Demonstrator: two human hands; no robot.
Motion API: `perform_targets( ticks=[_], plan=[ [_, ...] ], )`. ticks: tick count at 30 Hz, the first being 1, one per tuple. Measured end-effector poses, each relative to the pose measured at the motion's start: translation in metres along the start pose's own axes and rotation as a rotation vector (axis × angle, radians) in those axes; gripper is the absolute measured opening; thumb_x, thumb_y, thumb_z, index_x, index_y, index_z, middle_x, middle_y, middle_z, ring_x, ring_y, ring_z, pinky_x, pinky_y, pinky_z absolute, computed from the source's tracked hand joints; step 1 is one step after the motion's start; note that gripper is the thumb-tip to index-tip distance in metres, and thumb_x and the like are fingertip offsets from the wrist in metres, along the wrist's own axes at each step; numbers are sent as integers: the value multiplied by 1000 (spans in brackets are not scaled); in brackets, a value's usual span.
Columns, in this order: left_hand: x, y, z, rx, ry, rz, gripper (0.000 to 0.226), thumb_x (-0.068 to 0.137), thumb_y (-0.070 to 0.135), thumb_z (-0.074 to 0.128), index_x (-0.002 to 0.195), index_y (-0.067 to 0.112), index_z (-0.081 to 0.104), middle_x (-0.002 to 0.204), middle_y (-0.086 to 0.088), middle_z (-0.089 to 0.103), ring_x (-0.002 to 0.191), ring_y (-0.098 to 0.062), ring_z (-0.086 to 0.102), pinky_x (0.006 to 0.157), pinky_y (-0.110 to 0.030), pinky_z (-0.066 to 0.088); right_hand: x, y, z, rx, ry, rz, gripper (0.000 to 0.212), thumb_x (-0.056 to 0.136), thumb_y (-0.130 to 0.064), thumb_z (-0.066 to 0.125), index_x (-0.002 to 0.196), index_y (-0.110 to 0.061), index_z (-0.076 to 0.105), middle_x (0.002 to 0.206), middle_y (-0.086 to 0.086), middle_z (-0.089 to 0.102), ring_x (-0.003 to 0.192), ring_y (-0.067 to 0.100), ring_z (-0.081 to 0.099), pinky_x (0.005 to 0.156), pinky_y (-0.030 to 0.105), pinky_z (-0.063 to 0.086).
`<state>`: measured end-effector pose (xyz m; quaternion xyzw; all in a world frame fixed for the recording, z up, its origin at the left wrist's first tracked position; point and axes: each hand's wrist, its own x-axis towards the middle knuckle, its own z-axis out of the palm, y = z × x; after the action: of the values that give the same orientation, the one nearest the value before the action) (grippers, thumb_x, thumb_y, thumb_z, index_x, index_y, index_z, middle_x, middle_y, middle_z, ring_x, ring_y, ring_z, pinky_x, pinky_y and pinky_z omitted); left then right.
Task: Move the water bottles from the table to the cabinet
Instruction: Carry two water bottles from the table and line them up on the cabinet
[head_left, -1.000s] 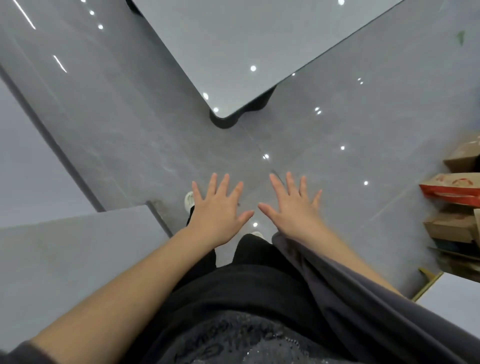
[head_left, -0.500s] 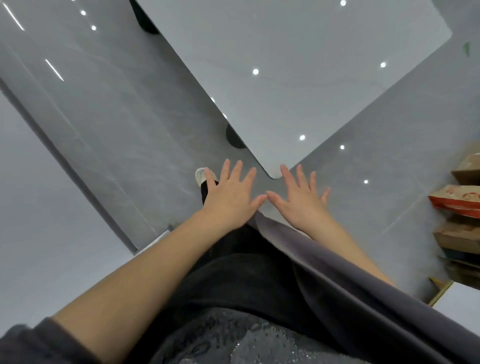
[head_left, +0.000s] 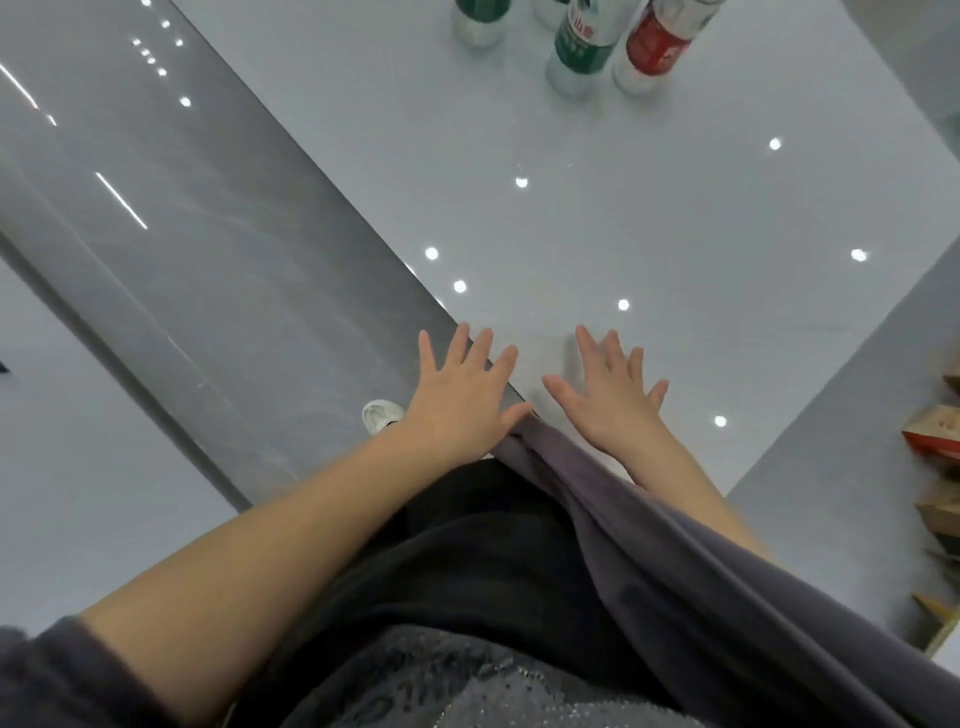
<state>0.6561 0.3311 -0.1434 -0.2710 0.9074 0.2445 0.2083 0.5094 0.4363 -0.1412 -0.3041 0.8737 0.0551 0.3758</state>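
Head view: both hands are spread flat, fingers splayed, each grip wide open and holding nothing. The left hand (head_left: 460, 402) hovers over the near left edge of the pale counter (head_left: 675, 234), the right hand (head_left: 610, 397) just inside it. The water bottles stand upright near the counter's far edge: a green-labelled bottle (head_left: 582, 49) just beside a red-labelled bottle (head_left: 655, 44), another green bottle (head_left: 480, 21) further left, all well apart from the hands.

Bare forearms emerge from pushed-up dark grey sleeves (head_left: 47, 675), above black trousers (head_left: 493, 545), a sparkly grey top hem (head_left: 441, 691) and one white shoe (head_left: 382, 415).
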Motion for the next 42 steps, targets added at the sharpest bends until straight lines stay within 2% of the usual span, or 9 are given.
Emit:
perform_targets(
  ticks=[12, 20, 23, 27, 29, 31, 35, 38, 42],
  plan=[
    [127, -109, -111, -73, -21, 20, 71, 98, 55, 33, 154, 19, 9, 162, -9, 8, 148, -32, -3, 117, -56, 2, 93, -106, -78, 233, 56, 126, 76, 96, -62, 36, 156, -37, -2, 166, 1, -12, 151, 31, -16, 116, 61, -9],
    [218, -175, -189, -107, -39, 227, 73, 97, 42, 46, 153, 10, 12, 161, -13, 11, 148, -32, 3, 119, -43, 9, 158, -174, -118, 429, 47, 312, 77, 96, -61, 40, 156, -36, 0, 166, 1, -10, 151, 31, -13, 116, 61, -6],
    [244, -195, -211, -176, -51, 258, 74, 96, 37, 52, 152, 7, 14, 159, -11, 19, 147, -27, 11, 118, -37, 15, 183, -188, -137, 496, 84, 395, 80, 95, -57, 46, 157, -29, 4, 166, 1, -2, 152, 31, -6, 116, 62, 1],
    [272, -201, -228, -399, 9, 222, 84, 88, 30, 65, 152, 11, 15, 151, -7, 31, 139, -22, 28, 109, -29, 25, 208, -192, -156, 825, 279, 565, 92, 88, -49, 63, 157, -18, 12, 162, 1, 21, 150, 25, 18, 118, 55, 16],
    [287, -199, -233, -499, 33, 223, 91, 83, 29, 72, 152, 12, 16, 149, -5, 31, 137, -19, 31, 107, -25, 26, 217, -195, -163, 1056, 505, 551, 87, 82, -36, 74, 152, -16, 26, 149, -3, 41, 141, 20, 36, 112, 38, 32],
    [301, -196, -235, -557, 66, 257, 92, 78, 27, 77, 149, 11, 21, 146, -5, 35, 134, -16, 34, 107, -20, 28, 224, -200, -171, 1203, 693, 511, 72, 78, -22, 79, 139, -16, 40, 128, -10, 52, 125, 15, 50, 98, 23, 41],
    [321, -191, -239, -696, 117, 339, 75, 71, 24, 79, 135, 15, 41, 124, 10, 45, 104, 11, 41, 86, 4, 28, 242, -202, -181, 1367, 835, 476, 62, 73, -10, 84, 126, -6, 53, 121, 8, 65, 111, 19, 64, 100, 43, 51],
    [333, -193, -243, -716, 122, 367, 66, 68, 25, 82, 125, 16, 50, 113, 12, 55, 94, 9, 45, 75, 4, 33, 248, -197, -182, 1376, 859, 461, 55, 71, -11, 85, 119, -6, 61, 114, 8, 71, 105, 20, 68, 97, 48, 52],
    [337, -200, -246, -673, 63, 425, 64, 67, 29, 83, 122, 19, 53, 111, 10, 60, 92, 2, 52, 73, 1, 36, 237, -196, -171, 1338, 820, 436, 44, 73, -9, 84, 113, -5, 67, 111, 10, 72, 105, 24, 68, 96, 49, 53]
  ],
)
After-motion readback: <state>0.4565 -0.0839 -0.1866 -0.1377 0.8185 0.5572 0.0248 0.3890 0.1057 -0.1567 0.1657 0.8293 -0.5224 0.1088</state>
